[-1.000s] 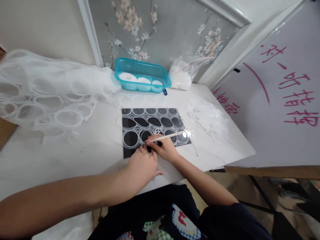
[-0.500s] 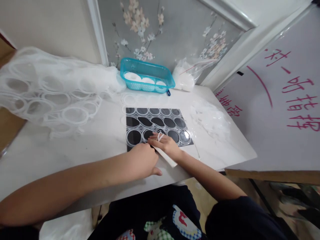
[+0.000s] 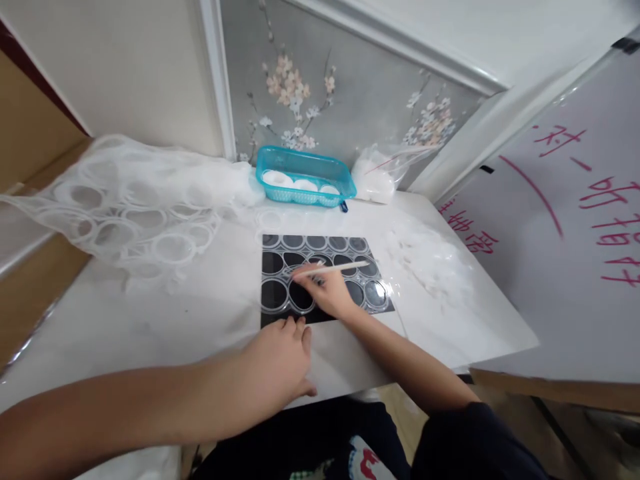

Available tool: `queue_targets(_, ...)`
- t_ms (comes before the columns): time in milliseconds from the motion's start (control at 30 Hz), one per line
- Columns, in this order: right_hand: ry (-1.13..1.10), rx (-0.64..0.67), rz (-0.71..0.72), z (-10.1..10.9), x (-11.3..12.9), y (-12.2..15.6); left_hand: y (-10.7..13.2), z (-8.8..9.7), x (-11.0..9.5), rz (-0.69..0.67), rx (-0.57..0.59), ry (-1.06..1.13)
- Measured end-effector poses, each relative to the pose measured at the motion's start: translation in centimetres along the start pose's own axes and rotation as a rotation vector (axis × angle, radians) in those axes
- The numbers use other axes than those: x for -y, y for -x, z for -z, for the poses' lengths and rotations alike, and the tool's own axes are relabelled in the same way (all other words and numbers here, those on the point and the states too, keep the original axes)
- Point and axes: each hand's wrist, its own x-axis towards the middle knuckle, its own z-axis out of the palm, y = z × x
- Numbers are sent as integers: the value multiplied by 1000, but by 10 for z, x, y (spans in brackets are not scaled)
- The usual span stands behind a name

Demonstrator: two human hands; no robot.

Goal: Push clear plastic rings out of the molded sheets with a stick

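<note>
A black sheet point(image 3: 280, 316) patterned with white-rimmed ovals and circles lies on the white table point(image 3: 165, 320). My right hand point(image 3: 327, 293) rests on it, pinched around a thin white stick point(image 3: 345, 267) that lies level and points right. My left hand point(image 3: 277, 360) lies flat on the table at the sheet's near edge, fingers together, touching the black border.
A white ring-patterned fabric point(image 3: 135, 213) trails over the table's left side. A turquoise basket point(image 3: 305, 177) with white rolls stands at the back, a plastic bag point(image 3: 380, 177) beside it. Clear film scraps point(image 3: 430, 263) lie right. A whiteboard point(image 3: 565, 220) with red writing leans at right.
My right hand moved farther up the black sheet and the stick swung from pointing toward me to pointing right. My left hand slid back to the sheet's near edge. The camera tilted up.
</note>
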Motion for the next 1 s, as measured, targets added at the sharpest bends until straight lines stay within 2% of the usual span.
queue_targets(67, -6, 191, 102, -13, 3, 5, 9, -5, 9, 10, -26, -25)
queue_targets(133, -9, 288, 148, -18, 4, 6, 19, -13, 20, -6, -64, -41)
queue_targets(233, -26, 289, 117, -18, 4, 7, 33, -28, 29, -59, -143, -57)
queue_targets(333, -39, 294, 90, -16, 4, 9, 40, -40, 26, -78, -185, -117)
queue_targets(633, -26, 300, 93, -16, 5, 7, 40, -52, 13, -44, -255, -162)
queue_targets(700, 3, 284, 133, -17, 3, 10, 40, -50, 13, -21, -244, -101)
queue_targets(800, 94, 261, 267, -24, -1, 21, 40, -38, 20, 11, -186, 51)
queue_targets(900, 171, 328, 368, -28, -2, 24, 39, -19, 33, -22, -79, 207)
queue_targets(967, 108, 302, 241, -19, -2, 7, 37, -9, 44, -38, -4, 301)
queue_targets(1000, 48, 234, 137, -9, -1, -8, 37, -5, 48, -39, 30, 346)
